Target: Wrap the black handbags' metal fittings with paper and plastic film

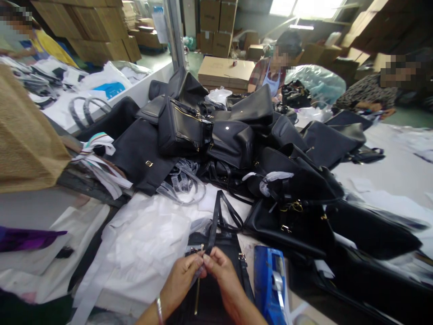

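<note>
Head view: the black backpack (216, 293) lies on the table (379, 174), directly in front of the person, under both hands. Its visible long axis runs away from the person; the gold zipper (196, 298) follows the same direction, and the near end passes out of frame. The black strap (214, 223) extends from the fingers toward the far side and loops back.

Left hand (182, 275): fingers narrow, pinched against the right fingertips; the gripped part cannot be told. Right hand (223, 273): fingers closed on the near end of the strap.

Surroundings: white sheets (149, 234) adjoin on the left. A blue tool (262, 271) is just beside the backpack on the right. Plastic-wrapped handles (198, 192) and a pile of black bags (233, 144) block the far side; the pile continues along the right.

Clearance: a narrow strip of table separates backpack and tool. White table surface shows beyond the pile at right.
</note>
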The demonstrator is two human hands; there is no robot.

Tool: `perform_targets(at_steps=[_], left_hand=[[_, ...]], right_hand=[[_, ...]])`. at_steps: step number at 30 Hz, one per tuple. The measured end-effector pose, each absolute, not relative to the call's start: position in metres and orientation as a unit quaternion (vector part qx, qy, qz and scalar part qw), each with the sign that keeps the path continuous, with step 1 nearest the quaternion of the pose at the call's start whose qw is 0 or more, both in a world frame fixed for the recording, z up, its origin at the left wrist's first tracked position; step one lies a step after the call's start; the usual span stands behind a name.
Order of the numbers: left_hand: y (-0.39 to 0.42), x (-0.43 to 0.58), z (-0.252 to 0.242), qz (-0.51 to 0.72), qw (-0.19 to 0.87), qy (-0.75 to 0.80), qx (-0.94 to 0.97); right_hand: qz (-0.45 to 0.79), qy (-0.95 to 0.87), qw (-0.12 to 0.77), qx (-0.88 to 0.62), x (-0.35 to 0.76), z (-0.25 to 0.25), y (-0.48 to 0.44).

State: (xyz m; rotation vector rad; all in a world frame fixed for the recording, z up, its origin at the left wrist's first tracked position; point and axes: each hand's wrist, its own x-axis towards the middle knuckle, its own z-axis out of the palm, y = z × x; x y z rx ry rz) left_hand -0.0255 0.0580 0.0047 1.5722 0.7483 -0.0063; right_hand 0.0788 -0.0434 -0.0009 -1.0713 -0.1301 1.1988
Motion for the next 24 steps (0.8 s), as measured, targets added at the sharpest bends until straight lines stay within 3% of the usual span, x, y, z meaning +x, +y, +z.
perform_targets(at_steps=[7,18,24], left_hand=[[0.064,-0.022,-0.001,-0.017,0.576,0.312,0.756],[0.065,-0.010,-0.010,-0.032,0.582,0.311,0.751],[0.078,-0.001,-0.016,-0.046,0.530,0.322,0.783]], right_hand=[[0.546,0.045,0.686,-0.479,0.112,-0.003,-0.033],[0.554,0.035,0.695,-0.458,0.102,-0.015,-0.039],[0.481,0.030,0.670,-0.564,0.120,-0.028,-0.029]])
